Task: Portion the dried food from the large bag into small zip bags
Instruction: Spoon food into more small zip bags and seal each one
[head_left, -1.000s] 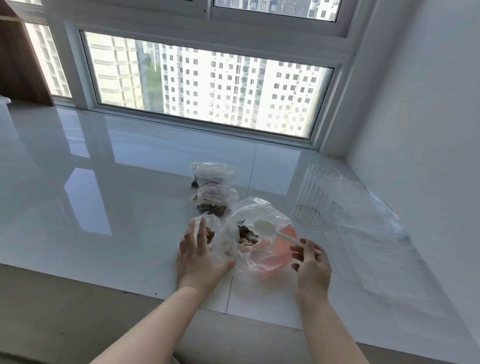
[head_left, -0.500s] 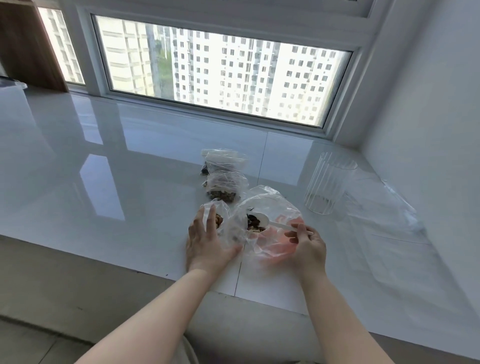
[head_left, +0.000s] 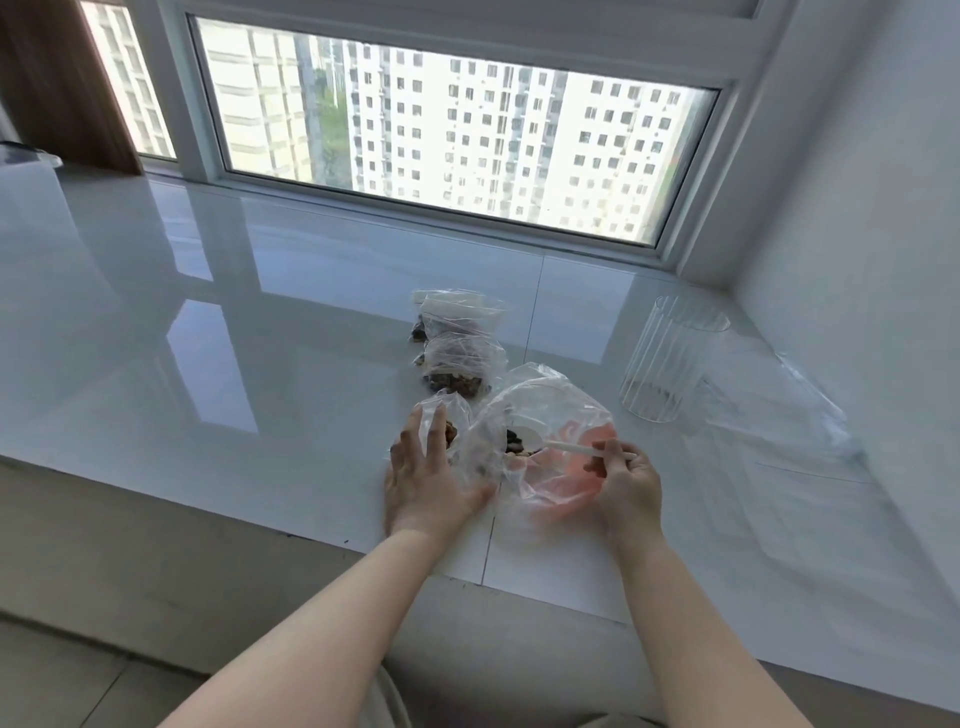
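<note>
Near the white sill's (head_left: 260, 364) front edge, right hand (head_left: 626, 486) pinches spoon (head_left: 566, 444); left hand (head_left: 423, 480) lies flat.

I see a glossy white tabletop (head_left: 260, 322), smooth enough to mirror the window. The large bag (head_left: 540, 415) is thin, crinkled clear plastic with a pink tint low down. At its 12 o'clock the small zip bags (head_left: 462, 358) are the same shiny clear film. The spoon (head_left: 566, 446) looks matt white plastic. At 2 o'clock, a ribbed clear cup (head_left: 670, 358).

Bright window (head_left: 457, 140) above glossy white sill (head_left: 234, 322)
</note>
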